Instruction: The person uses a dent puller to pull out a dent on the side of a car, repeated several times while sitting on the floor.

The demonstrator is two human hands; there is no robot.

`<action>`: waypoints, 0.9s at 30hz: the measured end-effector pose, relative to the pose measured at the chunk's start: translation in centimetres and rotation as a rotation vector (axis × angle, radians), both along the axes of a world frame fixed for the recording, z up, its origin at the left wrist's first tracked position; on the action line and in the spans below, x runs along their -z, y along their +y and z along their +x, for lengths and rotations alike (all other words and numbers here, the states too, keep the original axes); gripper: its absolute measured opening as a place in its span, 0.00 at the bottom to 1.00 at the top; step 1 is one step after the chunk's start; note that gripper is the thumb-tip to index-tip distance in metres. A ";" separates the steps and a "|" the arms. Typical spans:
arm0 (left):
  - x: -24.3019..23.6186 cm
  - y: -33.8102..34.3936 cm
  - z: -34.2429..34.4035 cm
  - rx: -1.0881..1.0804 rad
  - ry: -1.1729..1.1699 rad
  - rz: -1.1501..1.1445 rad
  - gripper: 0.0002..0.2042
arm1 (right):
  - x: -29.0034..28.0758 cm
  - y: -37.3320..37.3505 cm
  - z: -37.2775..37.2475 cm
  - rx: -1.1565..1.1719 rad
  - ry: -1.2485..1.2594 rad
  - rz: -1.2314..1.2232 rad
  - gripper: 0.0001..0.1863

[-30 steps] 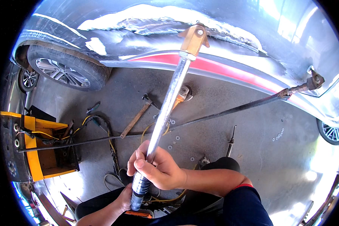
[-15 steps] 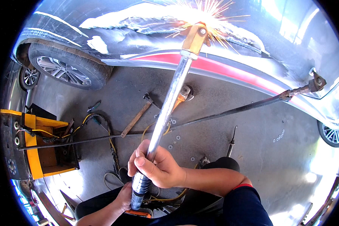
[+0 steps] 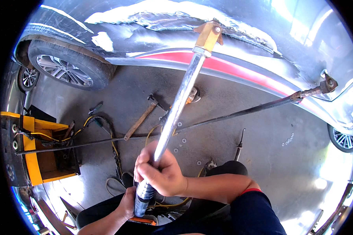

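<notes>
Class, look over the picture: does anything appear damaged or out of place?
Yes. The car's side panel looks damaged: above the red strip, a long, rough, pale patch breaks its smooth dark paint. Small rings also lie scattered on the floor.

The rod is bright silver; its head is brassy yellow with rust-brown prongs. The grip is black, ringed with silvery glints, its end blue-grey. The car is blue-grey, blotched with white patches and dark wavy streaks, above a vivid red band. The tyre is black, its rim silver-spoked. The box is yellow outside, brown within. The cable mixes black and yellow. The hammer handle is brown. The bar is near-black with a rusty tip. The navy sleeve has a red edge; the floor is mottled grey.
</notes>
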State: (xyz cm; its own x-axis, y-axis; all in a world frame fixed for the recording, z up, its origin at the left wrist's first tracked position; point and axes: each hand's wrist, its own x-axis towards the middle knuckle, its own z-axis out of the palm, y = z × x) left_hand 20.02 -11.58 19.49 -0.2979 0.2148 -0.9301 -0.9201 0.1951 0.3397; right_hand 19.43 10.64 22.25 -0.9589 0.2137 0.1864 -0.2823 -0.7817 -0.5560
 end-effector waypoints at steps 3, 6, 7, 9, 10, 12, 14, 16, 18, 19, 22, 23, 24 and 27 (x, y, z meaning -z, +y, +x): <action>0.6 -0.2 -0.4 0.099 0.096 0.027 0.23 | 1.1 0.5 0.3 -0.096 -0.005 -0.003 0.12; 1.3 -1.5 -0.8 0.095 0.129 0.189 0.22 | 1.4 0.8 -0.4 -0.002 0.118 0.168 0.17; 2.9 -3.8 -1.0 0.065 0.284 0.098 0.21 | 0.6 0.8 -0.8 -0.007 0.094 0.210 0.21; 3.1 -3.6 -1.1 -0.185 0.524 -0.088 0.20 | 0.1 0.9 -1.3 0.023 0.094 0.260 0.21; 4.4 -4.7 -1.7 -0.233 0.536 -0.067 0.20 | 0.0 1.1 -1.3 0.054 0.076 0.318 0.21; 3.9 -4.1 -2.5 -0.167 0.398 -0.028 0.19 | 0.0 2.0 -1.0 -0.035 0.066 0.289 0.19; 3.3 -3.6 -3.3 -0.043 0.124 0.045 0.18 | 0.1 2.4 -0.7 -0.107 0.067 0.304 0.16; 3.1 -2.9 -2.4 0.096 -0.080 0.079 0.13 | -0.1 1.5 0.2 -0.075 0.044 0.181 0.10; 1.1 -2.1 -1.3 0.302 -0.057 0.198 0.15 | -0.2 1.1 0.7 -0.149 0.000 0.108 0.08; 2.4 -3.1 -0.6 0.286 -0.074 0.221 0.17 | 0.0 0.9 0.8 -0.149 0.001 0.105 0.08; 2.7 -3.2 -0.2 0.189 -0.096 0.197 0.18 | 0.5 0.8 0.8 -0.176 -0.001 0.147 0.07; 2.6 -3.1 -0.3 0.189 -0.064 0.199 0.18 | 0.5 0.9 0.8 -0.167 -0.003 0.145 0.07; 2.2 -2.8 -0.4 0.189 -0.066 0.200 0.18 | 0.6 1.0 0.8 -0.157 -0.006 0.142 0.06; 1.7 -2.3 -0.9 0.223 0.071 0.134 0.19 | 0.4 1.4 0.7 -0.125 0.030 0.129 0.06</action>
State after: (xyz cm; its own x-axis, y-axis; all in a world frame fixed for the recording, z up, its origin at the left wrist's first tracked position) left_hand 19.12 -13.93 17.80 -0.2931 0.4025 -0.8672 -0.8323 0.3389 0.4386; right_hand 20.14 12.03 21.90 -0.9701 0.0659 0.2337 -0.2058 -0.7342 -0.6470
